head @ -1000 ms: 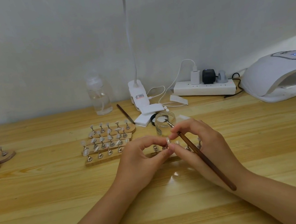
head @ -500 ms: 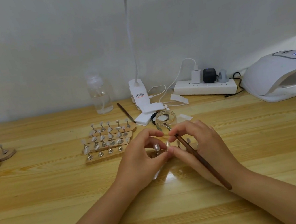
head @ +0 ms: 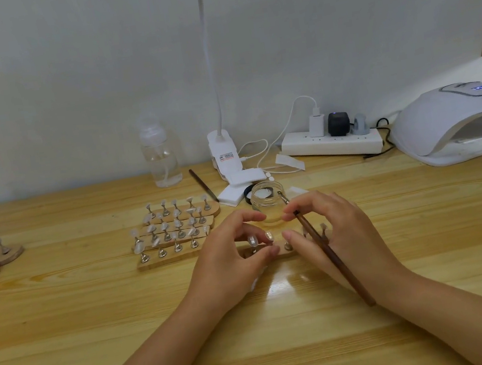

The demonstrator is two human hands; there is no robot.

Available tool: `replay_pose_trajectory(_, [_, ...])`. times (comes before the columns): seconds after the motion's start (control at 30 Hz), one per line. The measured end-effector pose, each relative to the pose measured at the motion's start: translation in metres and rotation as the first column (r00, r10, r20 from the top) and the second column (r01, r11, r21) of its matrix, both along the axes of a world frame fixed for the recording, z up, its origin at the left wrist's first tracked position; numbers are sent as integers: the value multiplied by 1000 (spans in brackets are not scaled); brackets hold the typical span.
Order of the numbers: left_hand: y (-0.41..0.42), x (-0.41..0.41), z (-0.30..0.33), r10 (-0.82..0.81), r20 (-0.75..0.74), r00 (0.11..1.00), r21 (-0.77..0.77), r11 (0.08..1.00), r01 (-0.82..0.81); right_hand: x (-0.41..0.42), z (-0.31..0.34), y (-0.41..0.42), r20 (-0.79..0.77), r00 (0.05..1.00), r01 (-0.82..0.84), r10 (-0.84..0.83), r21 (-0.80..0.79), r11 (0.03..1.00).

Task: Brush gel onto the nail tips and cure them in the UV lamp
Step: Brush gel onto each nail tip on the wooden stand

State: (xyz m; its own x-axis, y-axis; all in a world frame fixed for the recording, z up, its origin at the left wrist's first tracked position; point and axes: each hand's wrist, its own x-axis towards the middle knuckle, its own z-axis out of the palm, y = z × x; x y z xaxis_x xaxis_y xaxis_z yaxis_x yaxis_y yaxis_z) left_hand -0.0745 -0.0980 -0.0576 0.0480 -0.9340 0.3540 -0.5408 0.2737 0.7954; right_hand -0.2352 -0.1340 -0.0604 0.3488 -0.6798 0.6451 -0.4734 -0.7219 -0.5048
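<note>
Both hands meet over a short wooden strip set with small metal pegs carrying pale nail tips, lying on the pale wooden table in front of the person. The left hand curls its thumb and fingers onto the strip's near end, pinching it. The right hand holds a long brown wooden-handled brush between thumb and forefinger, its metal end pointing up toward a small clear glass jar just behind the fingers. To the left lie three more wooden strips of mounted nail tips. The white domed UV lamp sits well apart at the far right, next to a white power strip. A clear plastic bottle stands at the wall.
</note>
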Motion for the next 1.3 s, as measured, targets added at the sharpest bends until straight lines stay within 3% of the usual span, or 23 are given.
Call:
replay_pose_trajectory(0.2, [0,0,0,-11,19,1000,4,1000,11,-8,3,-5,-65,997,-39,43,67,997])
replay_pose_trajectory(0.47, [-1,0,1,-28,12,1000,19,999,27,-8,-2,-8,-121,991,-55,54,-2,998])
replay_pose_trajectory(0.77, [-1,0,-2,-10,-4,1000,61,998,10,-7,-2,-8,-113,990,-94,83,-97,991])
replay_pose_trajectory(1.3, [1,1,-4,-9,64,998,-48,999,12,-6,-2,-5,-16,995,-95,95,-272,958])
